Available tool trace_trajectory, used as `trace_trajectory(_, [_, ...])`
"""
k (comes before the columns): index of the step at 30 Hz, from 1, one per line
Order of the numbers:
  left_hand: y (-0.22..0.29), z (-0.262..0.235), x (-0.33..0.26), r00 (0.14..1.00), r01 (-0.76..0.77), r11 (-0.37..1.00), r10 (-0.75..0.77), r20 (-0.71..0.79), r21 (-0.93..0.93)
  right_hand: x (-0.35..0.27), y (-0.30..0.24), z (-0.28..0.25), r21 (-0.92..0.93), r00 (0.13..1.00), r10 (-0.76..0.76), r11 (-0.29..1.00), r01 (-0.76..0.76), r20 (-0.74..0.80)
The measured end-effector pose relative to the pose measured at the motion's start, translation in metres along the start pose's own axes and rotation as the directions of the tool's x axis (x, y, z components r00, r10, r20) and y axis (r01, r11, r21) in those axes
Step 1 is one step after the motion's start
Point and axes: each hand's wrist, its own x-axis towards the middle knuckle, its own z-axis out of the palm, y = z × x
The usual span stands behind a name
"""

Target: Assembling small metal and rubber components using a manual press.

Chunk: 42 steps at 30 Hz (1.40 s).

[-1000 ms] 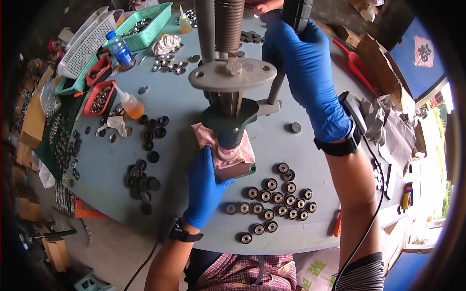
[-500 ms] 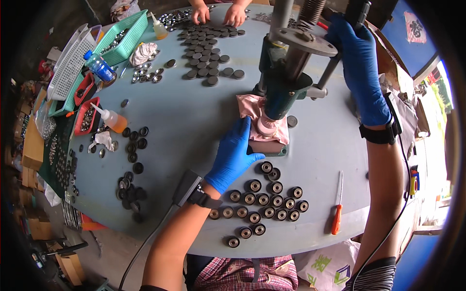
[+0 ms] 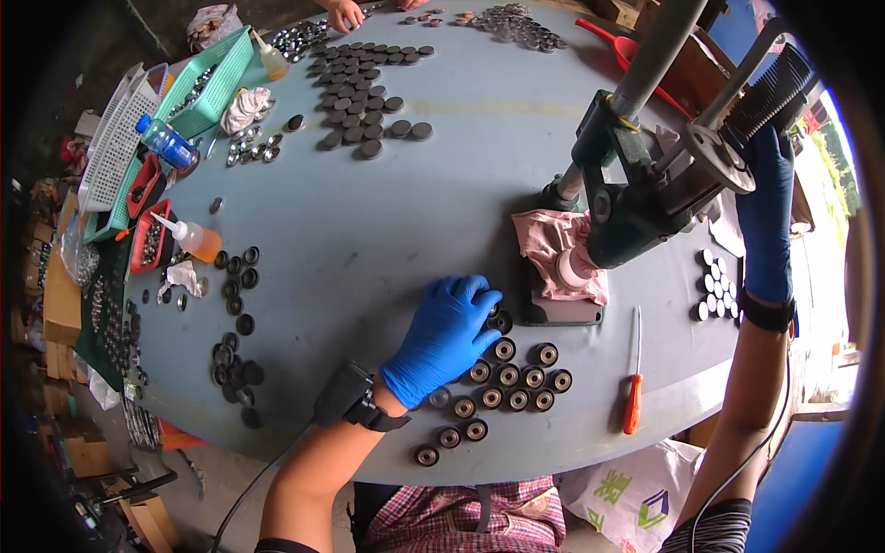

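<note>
My left hand [image 3: 444, 330], in a blue glove, is closed with its fingertips and thumb around a black round part [image 3: 499, 321] among the rows. Close by on the table lie several black wheel-like parts [image 3: 508, 373] with metal centres. My right hand [image 3: 771, 198], also gloved in blue, is wrapped around the dark handle of the bench press [image 3: 636, 198]; its fingers are partly hidden behind the press's spring. Under the press ram, a pink cloth [image 3: 558, 241] covers the top of the base [image 3: 562, 311]. My left hand is apart from this cloth.
An orange-handled screwdriver [image 3: 633, 403] lies to the right, with white-topped round pieces [image 3: 715, 284] beyond. Dark discs [image 3: 355, 101] spread across the far table near another person's hand [image 3: 345, 15]. Green baskets [image 3: 210, 92], red trays and a bottle of orange liquid [image 3: 195, 240] line the left.
My left hand has left the pink cloth and come nearer to the black parts. My right hand is still on the press handle. The whole view has shifted, moving the press rightward in it.
</note>
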Motion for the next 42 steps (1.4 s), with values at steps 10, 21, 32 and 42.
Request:
trace_trajectory(10, [0.0,0.005,0.003,0.999,-0.033,0.978,0.033,-0.001,-0.207,-0.086,-0.024,-0.015,-0.694,0.899,-0.437,0.634,0.341,0.043])
trace_trajectory(21, [-0.031,-0.013,-0.043,0.892,0.188,0.5,-0.446,-0.066,-0.845,-0.313,-0.006,0.072,-0.437,0.972,0.227,0.881,-0.181,0.056])
trace_trajectory(32, [-0.23,-0.395,-0.106,0.432,0.19,0.742,-0.651,-0.623,-0.643,-0.357,0.037,0.074,-0.424,0.979,0.112,0.905,-0.029,0.171])
trace_trajectory(42, [-0.215,-0.265,-0.191,0.531,0.135,0.757,-0.6,-0.598,-0.639,-0.361,0.045,0.083,-0.47,0.98,-0.022,0.875,0.115,0.199])
